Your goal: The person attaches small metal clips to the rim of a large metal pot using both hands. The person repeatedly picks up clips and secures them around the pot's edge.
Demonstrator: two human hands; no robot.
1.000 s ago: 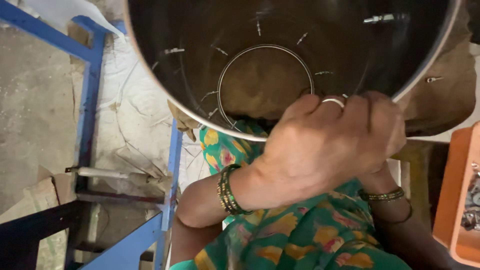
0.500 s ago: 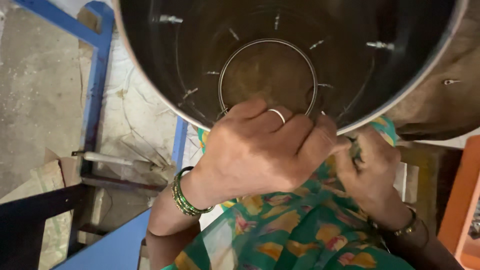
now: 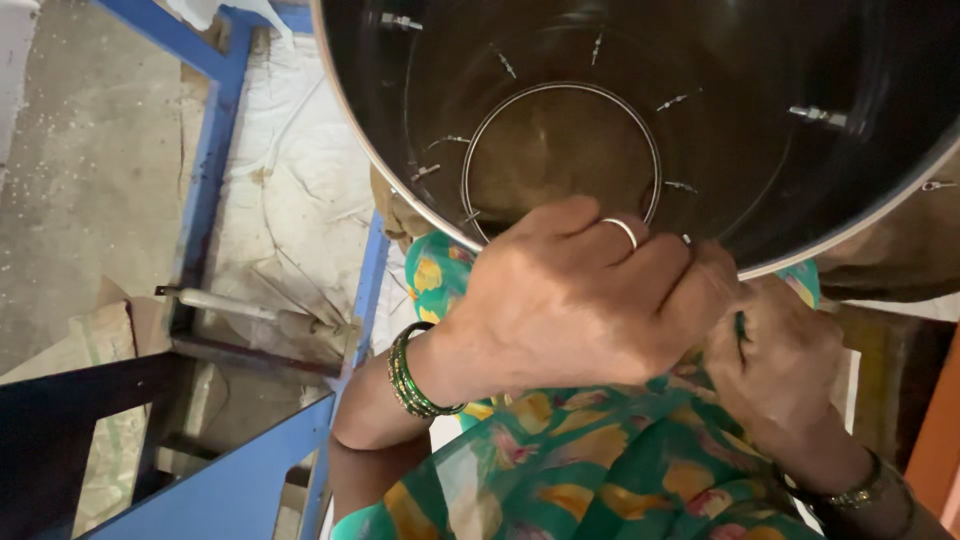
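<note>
A large shiny steel drum (image 3: 780,190) lies tilted toward me, its open mouth showing a round hole at the far end and several small screws through its wall. My left hand (image 3: 590,295), with a ring and green bangles, is curled over the drum's near rim. My right hand (image 3: 785,365), with a wristwatch, is closed just under that rim beside the left hand; what its fingers pinch is hidden. A green and yellow patterned garment (image 3: 600,470) covers my lap below both hands.
A blue metal frame (image 3: 215,130) runs down the left over a dusty concrete floor with white sheeting. A metal tool with a pale handle (image 3: 250,310) lies on the frame's crossbar. An orange edge (image 3: 935,430) shows at the right.
The drum has shifted right and closer in view. My left hand has slid along the rim, and my right hand has come out from behind it and now sits under the rim.
</note>
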